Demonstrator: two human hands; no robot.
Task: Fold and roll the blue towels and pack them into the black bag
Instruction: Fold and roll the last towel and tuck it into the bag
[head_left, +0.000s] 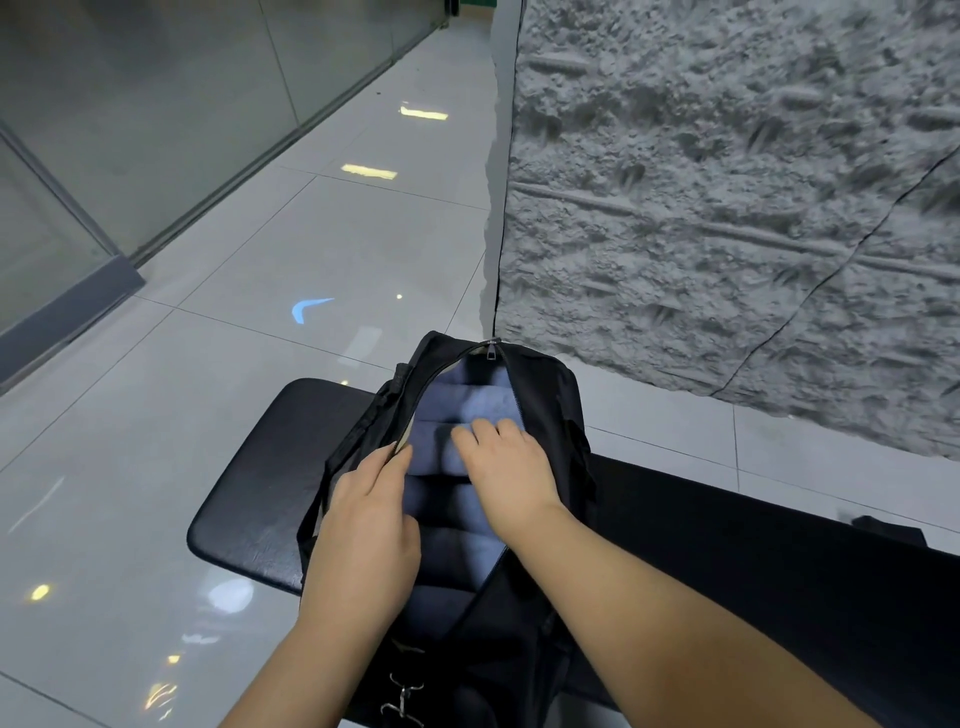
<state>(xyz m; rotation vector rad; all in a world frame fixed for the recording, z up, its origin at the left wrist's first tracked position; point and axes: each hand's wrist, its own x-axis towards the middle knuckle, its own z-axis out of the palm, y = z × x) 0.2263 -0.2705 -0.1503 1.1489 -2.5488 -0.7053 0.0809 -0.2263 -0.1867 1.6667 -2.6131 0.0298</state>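
Note:
The black bag (550, 395) lies unzipped on a black padded bench (244, 499), its opening running away from me. Several rolled blue towels (467, 405) are packed in a row inside it. My left hand (363, 519) grips the left edge of the bag's opening and holds it apart. My right hand (504, 467) rests flat on the towels in the middle of the bag, fingers spread and pressing down. A zipper pull (491, 349) sits at the far end of the opening.
The bench runs off to the right, with a dark object (893, 535) lying on it near the right edge. A rough grey textured wall (727, 208) rises behind. Glossy grey floor tiles (156, 415) spread left, bordered by a glass partition (130, 130).

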